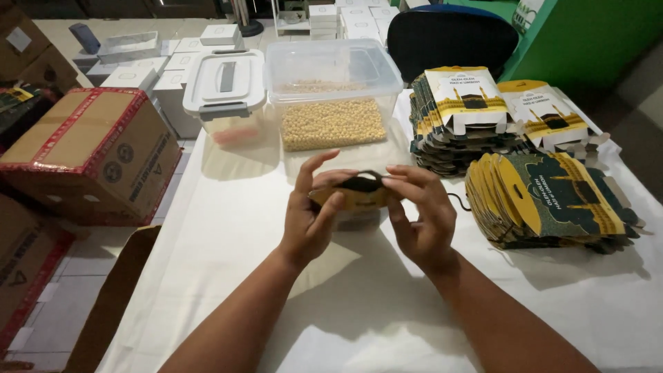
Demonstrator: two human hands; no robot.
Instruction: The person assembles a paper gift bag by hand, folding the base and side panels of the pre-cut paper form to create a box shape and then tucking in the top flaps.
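A small yellow and dark green cardboard gift box (359,195) is held over the white table (228,221) between both hands. My left hand (311,217) grips its left side, fingers curled around it with the index finger raised. On the box's right side and top flap my right hand (421,211) pinches with thumb and fingers. A thin dark cord (457,202) trails from the box to the right.
A clear tub (333,93) of small pale beads stands behind, with a lidded container (224,93) to its left. Stacks of flat printed boxes (552,200) (469,114) lie at right. Brown cartons (93,155) sit on the floor at left. A blue chair (449,34) is beyond.
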